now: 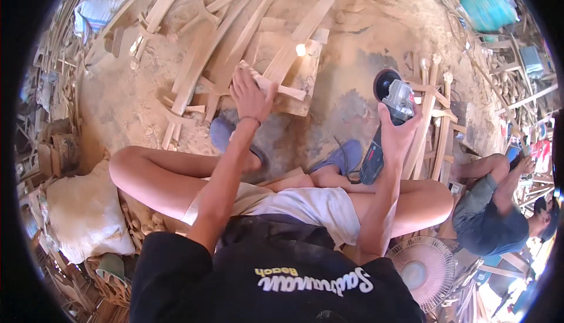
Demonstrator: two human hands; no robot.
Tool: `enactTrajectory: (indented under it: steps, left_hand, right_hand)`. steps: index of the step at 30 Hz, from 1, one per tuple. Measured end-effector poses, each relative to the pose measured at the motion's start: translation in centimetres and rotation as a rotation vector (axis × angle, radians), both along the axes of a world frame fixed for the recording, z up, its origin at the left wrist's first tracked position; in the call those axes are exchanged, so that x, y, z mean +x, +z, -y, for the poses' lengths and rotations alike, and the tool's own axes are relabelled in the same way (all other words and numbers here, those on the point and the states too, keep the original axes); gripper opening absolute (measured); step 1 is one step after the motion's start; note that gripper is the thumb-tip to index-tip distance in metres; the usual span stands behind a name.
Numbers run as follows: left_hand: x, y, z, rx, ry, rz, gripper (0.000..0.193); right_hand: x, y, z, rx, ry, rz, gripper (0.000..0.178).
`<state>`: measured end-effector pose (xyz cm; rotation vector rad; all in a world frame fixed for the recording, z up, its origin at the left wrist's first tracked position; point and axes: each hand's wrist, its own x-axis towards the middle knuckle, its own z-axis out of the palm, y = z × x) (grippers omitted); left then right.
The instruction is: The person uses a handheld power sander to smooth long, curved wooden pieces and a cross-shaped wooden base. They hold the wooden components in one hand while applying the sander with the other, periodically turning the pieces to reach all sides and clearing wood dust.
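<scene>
My left hand is closed around the hilt end of a wooden sword, at its crossguard. The sword's pale blade points up and away to the right, resting over a low wooden board. My fingers cover the grip. In my right hand is an angle grinder, held around its neck with the dark body hanging toward my thigh. Its round sanding disc is at the upper end, apart from the sword. Whether the disc spins cannot be told.
Several wooden swords lie on the dusty floor ahead and left. More hilts are stacked beyond the grinder. A white sack sits at left, a round fan at lower right. Another person sits at the right.
</scene>
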<state>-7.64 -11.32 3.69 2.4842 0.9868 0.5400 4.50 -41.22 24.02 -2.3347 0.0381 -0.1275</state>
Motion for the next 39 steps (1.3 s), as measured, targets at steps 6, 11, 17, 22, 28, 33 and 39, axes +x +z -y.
enactTrajectory:
  steps: [6,11,17,22,28,33,39]
  left_hand:
    - [-9.0,1.3,-4.1,-0.619,0.071,-0.530,0.086]
    - [-17.5,-0.5,-9.9,-0.546,-0.173,-0.420,0.071]
    - [-14.1,1.5,-10.5,-1.163,-0.307,-0.393,0.056]
    - [-14.9,0.6,-10.8,-1.131,-0.188,-0.181,0.060]
    - [-20.6,2.8,-12.7,-0.664,-0.227,-0.340,0.068]
    - [-22.6,2.9,-13.1,-0.703,-0.275,-0.349,0.074]
    - [-22.9,1.4,-12.9,-0.623,-0.296,-0.381,0.083]
  right_hand:
    - [-0.7,-1.2,-3.3,0.193,0.161,-0.024,0.085]
    - [-1.2,-0.7,-4.4,0.152,0.219,-0.018,0.089]
    - [-1.3,-2.0,-5.7,0.135,0.364,-0.010,0.081]
    - [-3.5,-0.5,-11.4,0.032,0.640,0.063,0.084]
    - [-7.5,1.7,-18.4,-0.286,0.899,-0.174,0.085]
    - [-11.9,-0.5,-24.1,-0.474,1.180,-0.159,0.081]
    - [-15.4,-2.0,-27.6,-0.505,1.313,-0.153,0.081]
